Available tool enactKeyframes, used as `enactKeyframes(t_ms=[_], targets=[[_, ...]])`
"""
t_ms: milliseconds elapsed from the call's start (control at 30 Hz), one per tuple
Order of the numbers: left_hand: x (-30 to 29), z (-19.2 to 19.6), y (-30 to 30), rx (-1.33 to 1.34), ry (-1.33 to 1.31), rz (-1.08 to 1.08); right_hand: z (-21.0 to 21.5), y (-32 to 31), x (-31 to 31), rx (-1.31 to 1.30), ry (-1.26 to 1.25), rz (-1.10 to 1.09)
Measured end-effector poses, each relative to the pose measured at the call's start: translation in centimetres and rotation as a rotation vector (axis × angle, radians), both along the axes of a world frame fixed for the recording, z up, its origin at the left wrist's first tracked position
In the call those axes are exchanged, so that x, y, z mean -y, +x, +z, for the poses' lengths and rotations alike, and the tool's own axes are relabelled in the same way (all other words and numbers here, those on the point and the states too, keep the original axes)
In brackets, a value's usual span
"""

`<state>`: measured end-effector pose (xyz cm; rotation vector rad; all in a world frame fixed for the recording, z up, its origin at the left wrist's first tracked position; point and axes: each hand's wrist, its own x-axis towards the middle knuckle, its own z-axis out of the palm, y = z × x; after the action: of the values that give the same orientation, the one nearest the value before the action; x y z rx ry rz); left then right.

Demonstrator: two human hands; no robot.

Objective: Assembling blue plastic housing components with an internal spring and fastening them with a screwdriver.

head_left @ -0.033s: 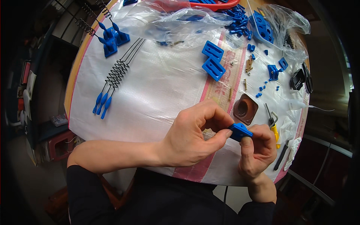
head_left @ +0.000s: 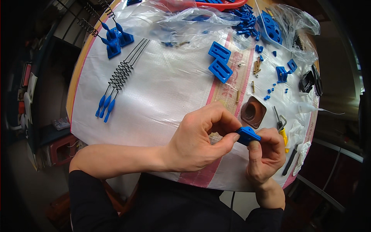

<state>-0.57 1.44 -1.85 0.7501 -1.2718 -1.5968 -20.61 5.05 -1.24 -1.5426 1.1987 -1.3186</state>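
Left hand pinches left end of small blue plastic piece between thumb and forefinger. Right hand grasps right end, thumb against near side, other fingers curled. Piece held over white woven sheet, near brown plastic tray. Fingertips hide piece's ends; underside unseen. Red basin cut off by top edge; creased clear bag hard to see through.

left grip and right grip pinching a blue part, 2 blue plates beyond, 3 black coils lying leftward
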Motion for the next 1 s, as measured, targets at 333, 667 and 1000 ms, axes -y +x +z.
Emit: enactKeyframes(t_ms=[333,667,1000], targets=[[-0.10,0.34,0.04,-0.001,0.067,-0.009,-0.08,-0.14,0.01,-0.012,-0.003,0.016],[-0.01,0.38,0.11,-0.002,0.077,-0.019,-0.22,-0.16,-0.01,-0.005,-0.003,0.010],[0.02,0.20,0.06,0.000,0.050,-0.015,-0.14,-0.17,0.06,-0.003,0.002,0.013]])
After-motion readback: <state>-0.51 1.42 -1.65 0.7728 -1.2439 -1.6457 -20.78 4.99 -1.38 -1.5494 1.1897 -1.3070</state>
